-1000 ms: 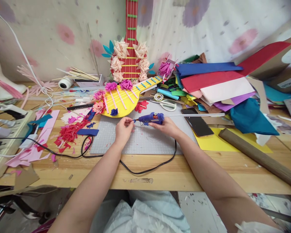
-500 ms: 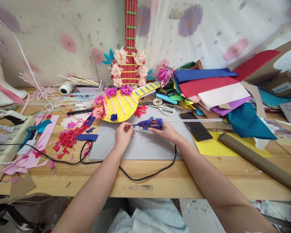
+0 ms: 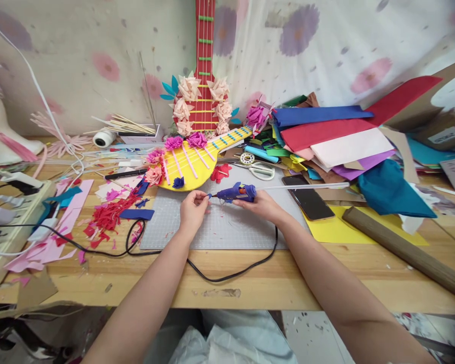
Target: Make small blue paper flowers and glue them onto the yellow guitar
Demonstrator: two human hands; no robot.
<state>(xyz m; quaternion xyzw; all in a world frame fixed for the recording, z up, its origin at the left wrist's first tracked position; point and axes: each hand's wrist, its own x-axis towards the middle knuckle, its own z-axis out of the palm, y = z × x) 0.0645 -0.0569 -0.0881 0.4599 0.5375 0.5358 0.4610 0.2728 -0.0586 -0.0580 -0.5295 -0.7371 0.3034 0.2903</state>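
Observation:
My right hand [image 3: 261,207] grips a blue hot glue gun [image 3: 235,192] over the grey cutting mat [image 3: 220,227], nozzle pointing left. A long clear glue stick [image 3: 307,186] juts from its back. My left hand [image 3: 192,208] is closed in a pinch right at the nozzle tip, holding a small piece I cannot make out. Just beyond lies a yellow paper guitar [image 3: 191,164] with pink and purple paper flowers. A red paper guitar [image 3: 203,86] stands against the wall.
The gun's black cord [image 3: 227,273] loops across the wooden table edge. Red and pink paper scraps [image 3: 106,215] lie left, a power strip [image 3: 7,222] far left. Scissors [image 3: 260,169], a phone [image 3: 309,197], stacked coloured sheets [image 3: 337,136] and a brown cardboard roll [image 3: 402,250] lie right.
Both hands stay together at the glue gun's nozzle. The view has tilted slightly, so everything sits a little lower in the picture than a second ago.

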